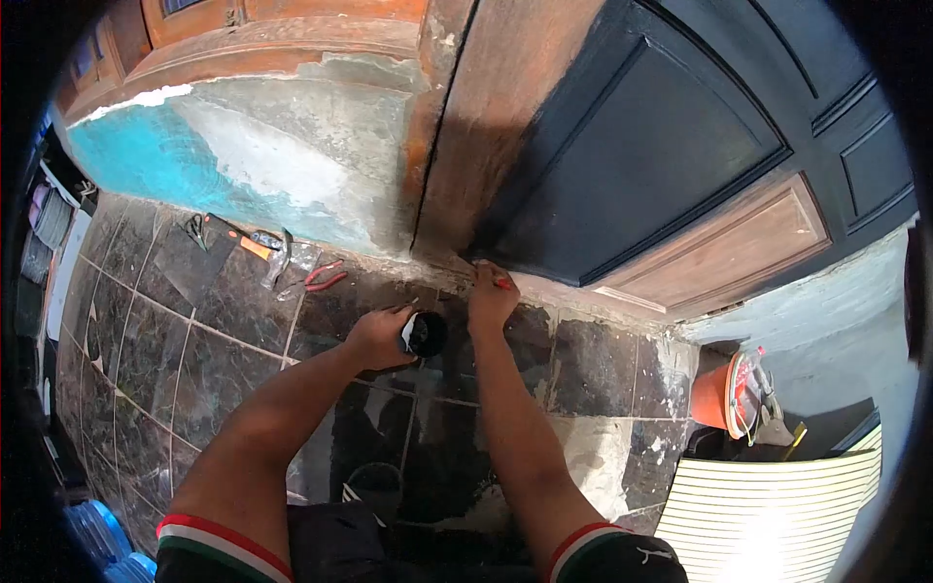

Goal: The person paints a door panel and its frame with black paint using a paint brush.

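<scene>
My left hand is wrapped around a small can of black paint, its open top facing up, held just above the floor tiles. Close to the foot of the door, my right hand grips a red-handled paintbrush; its bristles are hidden. The wooden door is black over most of its surface. One lower panel shows bare reddish-brown wood, as does the upright wood beside the painted part.
Along the wall lie red-handled pliers, a hammer and scissors. An orange bucket holding tools stands at the right, near a striped yellowish panel. Blue plastic containers sit at lower left.
</scene>
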`<state>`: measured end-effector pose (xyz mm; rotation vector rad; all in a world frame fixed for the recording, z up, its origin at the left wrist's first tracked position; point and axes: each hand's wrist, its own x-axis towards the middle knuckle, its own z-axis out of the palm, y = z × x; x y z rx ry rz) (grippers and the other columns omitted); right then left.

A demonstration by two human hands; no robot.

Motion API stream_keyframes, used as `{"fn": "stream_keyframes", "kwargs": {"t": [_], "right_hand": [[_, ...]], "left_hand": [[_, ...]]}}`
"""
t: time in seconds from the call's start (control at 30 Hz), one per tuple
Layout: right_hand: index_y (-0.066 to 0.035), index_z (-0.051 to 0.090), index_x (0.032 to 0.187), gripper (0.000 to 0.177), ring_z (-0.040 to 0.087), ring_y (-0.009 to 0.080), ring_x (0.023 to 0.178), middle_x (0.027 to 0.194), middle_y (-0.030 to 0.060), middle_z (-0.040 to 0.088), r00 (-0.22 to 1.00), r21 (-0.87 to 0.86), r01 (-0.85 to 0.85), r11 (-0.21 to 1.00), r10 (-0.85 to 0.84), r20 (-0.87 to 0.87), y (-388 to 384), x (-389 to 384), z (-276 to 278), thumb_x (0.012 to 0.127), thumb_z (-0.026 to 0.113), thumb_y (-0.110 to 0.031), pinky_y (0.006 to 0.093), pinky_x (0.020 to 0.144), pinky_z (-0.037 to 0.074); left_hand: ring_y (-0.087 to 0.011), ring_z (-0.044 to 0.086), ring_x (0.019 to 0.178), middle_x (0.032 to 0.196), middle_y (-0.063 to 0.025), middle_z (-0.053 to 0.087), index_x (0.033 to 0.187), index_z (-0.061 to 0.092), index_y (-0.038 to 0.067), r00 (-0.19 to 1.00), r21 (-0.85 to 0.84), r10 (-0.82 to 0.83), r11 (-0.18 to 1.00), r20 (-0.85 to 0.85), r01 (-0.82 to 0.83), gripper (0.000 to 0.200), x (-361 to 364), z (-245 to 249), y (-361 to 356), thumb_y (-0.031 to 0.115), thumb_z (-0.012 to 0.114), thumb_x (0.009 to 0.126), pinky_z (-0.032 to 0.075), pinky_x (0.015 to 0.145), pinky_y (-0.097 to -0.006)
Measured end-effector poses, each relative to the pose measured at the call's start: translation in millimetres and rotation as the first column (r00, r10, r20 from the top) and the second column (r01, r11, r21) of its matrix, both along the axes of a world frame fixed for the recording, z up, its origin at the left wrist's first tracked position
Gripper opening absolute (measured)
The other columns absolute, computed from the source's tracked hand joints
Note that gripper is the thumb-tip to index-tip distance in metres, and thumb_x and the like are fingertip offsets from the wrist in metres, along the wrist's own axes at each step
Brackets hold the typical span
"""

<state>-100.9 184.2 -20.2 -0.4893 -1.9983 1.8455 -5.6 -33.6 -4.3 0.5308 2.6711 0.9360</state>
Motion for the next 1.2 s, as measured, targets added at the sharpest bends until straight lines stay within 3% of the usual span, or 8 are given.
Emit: {"fn": "stream_keyframes", "kwargs": {"t": [0.13,0.33,0.5,0.67,0.77,0.97,1.07,1.2], "right_hand": [[0.007,0.075,0.106,0.014,0.069,0.0184,0.084,0.087,0.0087,0.072,0.999,-0.556,-0.032,0.831,0.017,-0.033,29.1,-1.1,5.1,0.104,0.068,-0.005,0.0326,0.073,0.055],[0.012,0.077,0.113,0.023,0.074,0.0205,0.09,0.101,0.0141,0.081,0.958,0.164,0.24,0.957,-0.207,-0.196,157.1,3.4,-21.6,0.104,0.065,-0.006,0.0348,0.087,0.058],[0.01,0.079,0.11,0.023,0.076,0.0233,0.094,0.101,0.016,0.082,0.851,0.225,0.504,0.834,-0.435,-0.295,175.7,12.0,-24.0,0.102,0.069,-0.008,0.0363,0.091,0.059],[0.006,0.08,0.111,0.019,0.074,0.0202,0.098,0.105,0.0123,0.081,0.96,0.287,0.198,0.937,-0.127,-0.248,107.9,4.0,-58.8,0.099,0.076,-0.008,0.0359,0.092,0.057],[0.003,0.08,0.111,0.018,0.072,0.0174,0.094,0.103,0.0076,0.079,0.995,-0.174,-0.102,0.979,0.104,0.004,70.4,7.8,-45.9,0.097,0.077,-0.008,0.0335,0.088,0.056],[0.003,0.08,0.106,0.016,0.07,0.017,0.089,0.099,0.0058,0.078,0.992,-0.315,0.0,0.949,-0.038,-0.118,113.9,3.8,-35.1,0.1,0.066,-0.003,0.0316,0.08,0.054],[0.007,0.08,0.112,0.022,0.076,0.0259,0.092,0.1,0.0132,0.081,0.937,0.135,0.343,0.93,-0.328,-0.124,153.7,14.6,-32.3,0.102,0.064,-0.005,0.0366,0.09,0.058],[0.001,0.081,0.113,0.018,0.076,0.0313,0.1,0.108,0.0196,0.08,0.967,0.572,0.028,0.819,0.124,-0.225,129.4,45.3,-5.6,0.1,0.073,-0.009,0.0404,0.093,0.058]], "left_hand": [[-0.0464,0.067,0.121,0.132,-0.0262,0.069,0.148,0.053,0.005,1.0,-0.041,0.023,0.999,0.019,-0.022,0.092,-0.8,4.0,4.6,0.035,0.095,0.071,0.056,0.104,-0.0537],[-0.0462,0.068,0.119,0.128,-0.024,0.07,0.141,0.057,0.007,1.0,-0.01,0.012,1.0,-0.01,-0.012,0.085,-1.3,5.5,9.3,0.034,0.095,0.071,0.056,0.102,-0.0544],[-0.0465,0.069,0.116,0.121,-0.0226,0.072,0.138,0.059,0.01,0.999,0.047,0.007,0.999,-0.05,-0.004,0.081,0.4,2.2,9.7,0.034,0.095,0.07,0.057,0.098,-0.0556],[-0.0468,0.07,0.111,0.114,-0.0218,0.074,0.136,0.059,0.011,0.998,0.065,0.002,0.998,-0.067,0.003,0.08,3.1,-0.4,11.6,0.034,0.095,0.069,0.057,0.095,-0.0566],[-0.047,0.07,0.11,0.114,-0.0221,0.074,0.135,0.059,0.01,0.998,0.023,-0.006,1.0,-0.063,0.007,0.078,2.9,-5.4,12.5,0.033,0.095,0.07,0.057,0.095,-0.0566],[-0.0465,0.069,0.116,0.119,-0.0232,0.073,0.139,0.057,0.009,1.0,-0.02,-0.002,1.0,-0.022,0.002,0.081,4.7,8.8,18.6,0.033,0.094,0.071,0.057,0.099,-0.0555],[-0.0465,0.068,0.118,0.125,-0.0237,0.072,0.144,0.054,0.009,0.998,-0.003,-0.034,0.999,-0.05,0.034,0.086,7.7,6.7,13.9,0.033,0.094,0.071,0.056,0.101,-0.0544],[-0.046,0.066,0.124,0.132,-0.0241,0.069,0.153,0.049,0.01,0.999,-0.066,-0.038,0.997,-0.024,0.037,0.096,4.1,10.4,10.5,0.035,0.094,0.073,0.055,0.105,-0.0539]]}}
